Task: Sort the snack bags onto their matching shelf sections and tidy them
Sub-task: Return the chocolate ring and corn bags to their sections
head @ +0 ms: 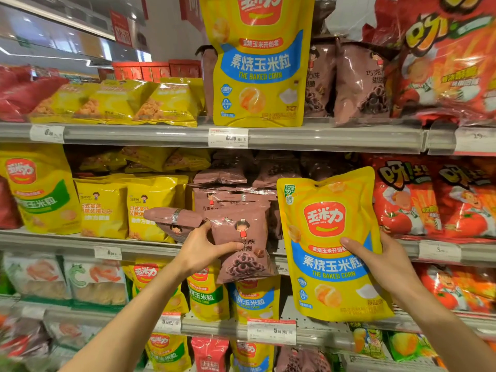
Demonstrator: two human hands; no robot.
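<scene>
- Presently the right hand [386,264] grips an upright yellow corn bag [332,245] at centre-right; matching blue-banded bags [252,302] lie lower centre, directly below-left.
- Left hand [201,248] pinches a brown ring-snack bag [241,242] at centre.

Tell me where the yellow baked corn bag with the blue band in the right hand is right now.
The baked corn bag is held up by the right hand at right of centre, before the middle shelf, between the brown chocolate-ring bags and the red tomato bags.
</scene>
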